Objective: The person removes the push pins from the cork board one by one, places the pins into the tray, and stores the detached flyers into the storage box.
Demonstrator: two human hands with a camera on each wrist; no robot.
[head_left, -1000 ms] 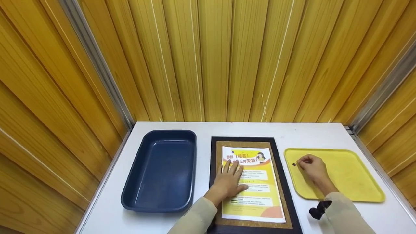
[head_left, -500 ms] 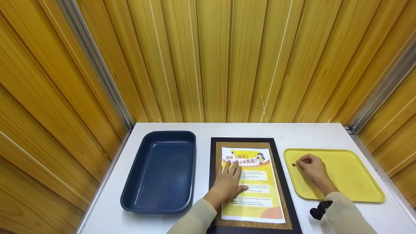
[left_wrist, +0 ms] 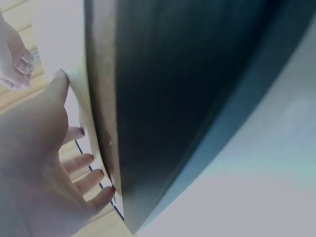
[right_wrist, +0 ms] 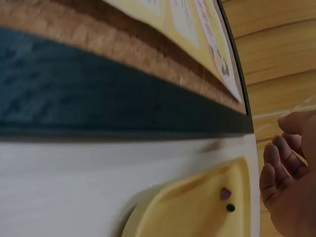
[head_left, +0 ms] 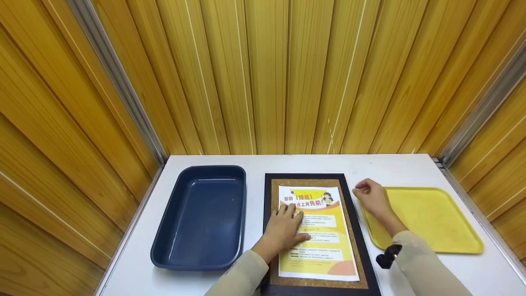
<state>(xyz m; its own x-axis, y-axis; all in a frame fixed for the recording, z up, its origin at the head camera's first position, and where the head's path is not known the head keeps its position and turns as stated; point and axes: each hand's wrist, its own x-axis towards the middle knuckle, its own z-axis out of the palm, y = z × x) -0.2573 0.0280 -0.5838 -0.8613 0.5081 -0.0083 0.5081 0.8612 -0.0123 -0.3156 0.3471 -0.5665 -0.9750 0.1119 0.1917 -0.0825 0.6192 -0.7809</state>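
Observation:
My left hand [head_left: 283,228] rests with spread fingers on a yellow and white printed flyer [head_left: 320,265], which lies on a black-framed cork board [head_left: 304,182]. A small blue dot shows near the flyer's top left corner. In the left wrist view the thumb and fingers lie along the flyer [left_wrist: 81,94]. My right hand [head_left: 373,199] hovers between the board and the yellow tray [head_left: 435,222], thumb and forefinger pinched together. What they pinch looks like a pushpin, mostly hidden by the fingertips. Two small dark pushpins [right_wrist: 225,194] lie in the tray's corner in the right wrist view.
A deep blue rectangular pan [head_left: 205,222] stands left of the board. All of it sits on a white table [head_left: 386,166] walled by wood-grain panels [head_left: 267,82]. A black strap end [head_left: 388,257] hangs from my right sleeve, near the tray's front edge.
My right hand has lifted from the tray's left side and moved left and away from me, toward the board. The left hand has stayed on the flyer.

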